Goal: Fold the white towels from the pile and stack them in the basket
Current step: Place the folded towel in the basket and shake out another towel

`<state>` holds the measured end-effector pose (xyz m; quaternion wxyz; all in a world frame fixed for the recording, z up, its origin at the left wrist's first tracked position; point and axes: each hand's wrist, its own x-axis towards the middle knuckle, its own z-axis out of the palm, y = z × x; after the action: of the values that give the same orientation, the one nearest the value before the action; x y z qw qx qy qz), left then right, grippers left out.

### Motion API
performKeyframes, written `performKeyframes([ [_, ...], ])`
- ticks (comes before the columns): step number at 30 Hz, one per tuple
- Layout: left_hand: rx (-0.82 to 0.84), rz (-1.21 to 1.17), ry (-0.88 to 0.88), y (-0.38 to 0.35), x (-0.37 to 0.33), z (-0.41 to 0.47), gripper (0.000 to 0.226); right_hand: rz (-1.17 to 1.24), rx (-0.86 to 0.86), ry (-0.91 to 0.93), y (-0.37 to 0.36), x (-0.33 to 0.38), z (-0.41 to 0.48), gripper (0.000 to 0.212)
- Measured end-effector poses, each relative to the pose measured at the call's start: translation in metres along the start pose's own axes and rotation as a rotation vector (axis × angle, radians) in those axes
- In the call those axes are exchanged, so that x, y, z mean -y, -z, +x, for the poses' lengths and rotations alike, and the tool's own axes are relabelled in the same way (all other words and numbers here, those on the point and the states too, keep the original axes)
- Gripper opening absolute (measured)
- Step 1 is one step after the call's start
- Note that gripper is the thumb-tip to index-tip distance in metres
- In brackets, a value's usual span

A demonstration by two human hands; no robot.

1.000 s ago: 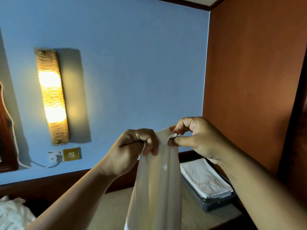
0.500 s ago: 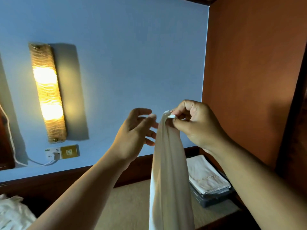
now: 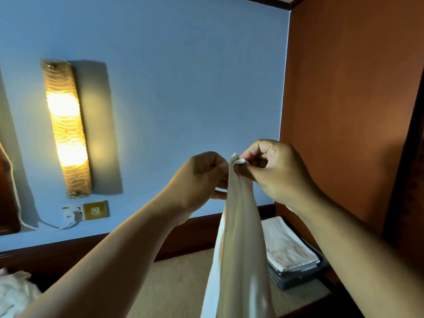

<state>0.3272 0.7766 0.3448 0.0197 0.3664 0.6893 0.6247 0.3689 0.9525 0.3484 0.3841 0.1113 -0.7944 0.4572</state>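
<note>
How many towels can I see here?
3 at least: a hanging towel gripped by left hand and right hand, a folded towel in the basket, a crumpled towel lower left. More may hide beneath.

A hotel-style bedroom. A lit amber glass wall lamp [image 3: 66, 128] hangs at left; lettered folded white towels [image 3: 288, 246] lie lower right.

One left hand [image 3: 199, 180], one right hand [image 3: 277, 173], one white towel [image 3: 241, 249] between them, one basket [image 3: 296, 281] below the right hand, one wall lamp [image 3: 66, 127].
</note>
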Motion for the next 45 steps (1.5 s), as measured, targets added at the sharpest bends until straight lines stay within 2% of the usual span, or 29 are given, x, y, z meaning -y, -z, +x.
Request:
performKeyframes([
  [2,0.010,-0.036,0.011,-0.003,0.002,0.002,0.020,0.014,-0.020,-0.004,0.001,-0.002,0.001,0.019],
  [4,-0.043,0.031,-0.028,-0.002,0.006,0.007,0.030,0.019,-0.038,-0.005,0.000,-0.004,0.004,0.021],
  [7,-0.092,0.111,-0.062,0.001,0.010,0.011,0.038,-0.012,-0.031,-0.004,-0.002,-0.007,0.007,0.012],
  [11,-0.080,-0.127,0.072,0.006,0.011,0.014,0.019,0.070,-0.003,-0.061,-0.001,-0.011,0.009,0.009],
  [17,-0.327,-0.277,0.130,0.011,0.026,0.020,0.016,0.139,0.131,-0.037,-0.004,0.004,0.001,0.010],
  [24,-0.145,-0.253,-0.095,0.007,0.022,0.013,0.016,0.136,0.032,-0.073,-0.009,0.004,0.012,0.015],
  [28,-0.107,-0.212,-0.138,0.009,0.024,0.014,0.027,0.163,0.066,-0.088,-0.006,0.004,0.014,0.017],
  [32,-0.084,-0.247,-0.124,0.008,0.027,0.012,0.021,0.167,0.229,-0.174,0.001,0.003,0.018,0.033],
  [35,-0.087,-0.175,-0.135,0.009,0.025,0.011,0.010,0.069,0.294,-0.158,0.005,0.004,0.017,0.019],
  [38,-0.195,-0.015,-0.174,0.006,0.018,0.015,0.011,-0.104,0.170,-0.053,0.003,0.003,0.018,0.006],
  [40,-0.280,0.137,-0.193,0.002,0.012,0.020,0.006,-0.195,0.045,0.033,-0.002,0.001,0.019,0.004],
  [42,-0.321,0.270,-0.175,0.001,0.014,0.025,0.012,-0.272,-0.051,0.114,-0.007,0.001,0.018,0.007],
  [45,-0.357,0.554,-0.156,0.005,0.030,0.026,0.020,-0.258,-0.075,0.134,-0.011,0.007,0.016,0.010],
])
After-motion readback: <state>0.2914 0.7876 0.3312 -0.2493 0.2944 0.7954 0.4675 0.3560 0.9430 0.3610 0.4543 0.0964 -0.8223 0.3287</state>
